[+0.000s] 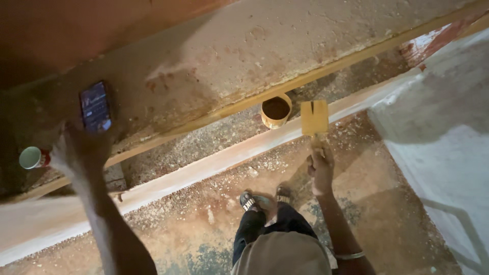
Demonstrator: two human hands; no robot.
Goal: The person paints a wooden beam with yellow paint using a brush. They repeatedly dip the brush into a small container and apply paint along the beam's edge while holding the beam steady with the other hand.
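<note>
My left hand (76, 147) holds a lit phone (95, 107) up against the concrete wall at the left. My right hand (321, 168) grips the handle of a wide paintbrush (314, 118) whose bristles are coated in yellow-ochre paint. The brush hangs just right of a small paint tin (275, 110) holding dark brown liquid. The tin stands at the foot of the wall, by a yellow painted band (214, 116) that runs along the wall's lower edge. My sandalled feet (265, 199) are below on the speckled floor.
A white cup with a red band (32, 157) lies at the far left by the wall. A pale raised strip (204, 168) runs diagonally across the floor. A light grey concrete block (443, 117) rises at the right. The floor is dusty and stained.
</note>
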